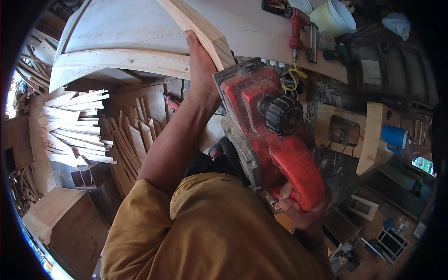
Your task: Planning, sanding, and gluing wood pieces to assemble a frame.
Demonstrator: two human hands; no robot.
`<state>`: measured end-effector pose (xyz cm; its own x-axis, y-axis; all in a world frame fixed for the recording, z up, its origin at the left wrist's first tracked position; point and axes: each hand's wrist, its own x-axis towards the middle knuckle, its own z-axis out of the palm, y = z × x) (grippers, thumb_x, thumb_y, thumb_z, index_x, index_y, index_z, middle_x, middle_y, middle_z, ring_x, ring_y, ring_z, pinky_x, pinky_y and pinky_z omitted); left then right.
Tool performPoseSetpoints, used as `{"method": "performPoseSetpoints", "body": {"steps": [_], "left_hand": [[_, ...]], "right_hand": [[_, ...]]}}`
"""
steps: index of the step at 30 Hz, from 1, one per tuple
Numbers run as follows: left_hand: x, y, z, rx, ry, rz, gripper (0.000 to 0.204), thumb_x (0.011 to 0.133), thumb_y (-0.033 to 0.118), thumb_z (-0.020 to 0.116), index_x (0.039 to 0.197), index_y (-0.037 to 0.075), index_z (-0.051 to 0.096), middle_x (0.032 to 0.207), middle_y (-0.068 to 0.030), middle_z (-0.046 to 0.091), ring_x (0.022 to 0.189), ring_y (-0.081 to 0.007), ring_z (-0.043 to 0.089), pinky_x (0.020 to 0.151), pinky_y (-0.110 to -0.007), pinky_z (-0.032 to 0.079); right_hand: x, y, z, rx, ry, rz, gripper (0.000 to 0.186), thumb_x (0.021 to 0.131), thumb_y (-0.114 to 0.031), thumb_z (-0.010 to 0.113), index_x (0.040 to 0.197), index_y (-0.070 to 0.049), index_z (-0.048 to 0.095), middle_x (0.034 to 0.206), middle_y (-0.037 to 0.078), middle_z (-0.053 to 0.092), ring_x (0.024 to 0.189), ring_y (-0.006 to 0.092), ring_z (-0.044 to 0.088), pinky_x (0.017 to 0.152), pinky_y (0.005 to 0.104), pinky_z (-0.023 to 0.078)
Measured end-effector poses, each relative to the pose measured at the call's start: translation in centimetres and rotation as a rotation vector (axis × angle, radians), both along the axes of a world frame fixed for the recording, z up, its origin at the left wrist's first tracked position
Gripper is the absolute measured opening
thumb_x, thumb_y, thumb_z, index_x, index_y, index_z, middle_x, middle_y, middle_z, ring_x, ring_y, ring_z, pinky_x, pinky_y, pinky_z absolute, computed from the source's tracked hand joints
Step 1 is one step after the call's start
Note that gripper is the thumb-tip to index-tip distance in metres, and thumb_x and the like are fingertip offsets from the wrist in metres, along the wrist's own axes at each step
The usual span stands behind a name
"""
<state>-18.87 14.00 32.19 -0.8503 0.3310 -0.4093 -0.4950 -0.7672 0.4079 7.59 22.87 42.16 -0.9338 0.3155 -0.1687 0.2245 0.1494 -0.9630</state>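
Pale bucket [322, 19] and blue jug [391, 136]

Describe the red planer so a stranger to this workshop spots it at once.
Find the brown shirt at the bottom of the view. Just above it, right of centre, the person's right hand grips the planer by its red handle. Unlike the red tool beside the bucket, it bears a big black ribbed knob.
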Motion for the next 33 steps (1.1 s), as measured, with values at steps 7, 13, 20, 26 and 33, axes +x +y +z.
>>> {"method": "performPoseSetpoints", "body": {"steps": [7,13,20,26,33], "left_hand": [[0.7,-0.2,1.1,-0.034,0.008,0.006,0.059,0.09,0.067,0.032,0.086,0.01,0.042,0.073,-0.0026,0.046,0.063,-0.0158,0.048,0.055,-0.029,0.047],[0.8,-0.5,0.4,0.019,0.072,-0.057,0.062,0.09,0.069,0.029,0.093,0.009,0.045,0.078,-0.0035,0.049,0.07,-0.0145,0.053,0.06,-0.029,0.05],[0.9,-0.4,0.1,0.031,0.075,-0.063,0.064,0.089,0.07,0.028,0.097,0.009,0.045,0.079,-0.0032,0.05,0.069,-0.0138,0.054,0.058,-0.03,0.05],[1.0,-0.5,0.4,0.075,0.059,-0.079,0.063,0.09,0.069,0.028,0.097,0.009,0.047,0.076,-0.0025,0.05,0.067,-0.0135,0.054,0.058,-0.029,0.049],[1.0,-0.4,-0.1,0.095,0.099,-0.075,0.063,0.092,0.067,0.025,0.098,0.009,0.048,0.078,-0.0023,0.053,0.069,-0.0121,0.055,0.06,-0.027,0.049]], "right_hand": [[-0.6,-0.1,0.0,0.059,0.045,0.037,0.024,0.068,-0.009,0.078,0.084,-0.001,0.063,0.073,0.006,0.06,0.061,0.0143,0.058,0.056,0.0272,0.046],[-1.0,-0.3,0.2,0.085,0.044,0.021,0.023,0.068,-0.011,0.078,0.083,-0.002,0.063,0.074,0.006,0.06,0.062,0.0145,0.058,0.056,0.0276,0.046],[-1.3,-0.7,0.4,0.067,0.024,-0.03,0.021,0.068,-0.012,0.078,0.08,-0.003,0.064,0.074,0.006,0.06,0.062,0.0152,0.058,0.056,0.0276,0.046],[-1.4,-0.8,0.2,0.073,0.041,-0.034,0.022,0.068,-0.012,0.079,0.082,-0.003,0.064,0.074,0.006,0.06,0.061,0.015,0.059,0.055,0.0273,0.046],[-1.5,-0.4,0.1,0.08,0.034,-0.006,0.022,0.068,-0.011,0.079,0.083,-0.003,0.064,0.075,0.006,0.06,0.062,0.0144,0.06,0.054,0.0266,0.047]]}}
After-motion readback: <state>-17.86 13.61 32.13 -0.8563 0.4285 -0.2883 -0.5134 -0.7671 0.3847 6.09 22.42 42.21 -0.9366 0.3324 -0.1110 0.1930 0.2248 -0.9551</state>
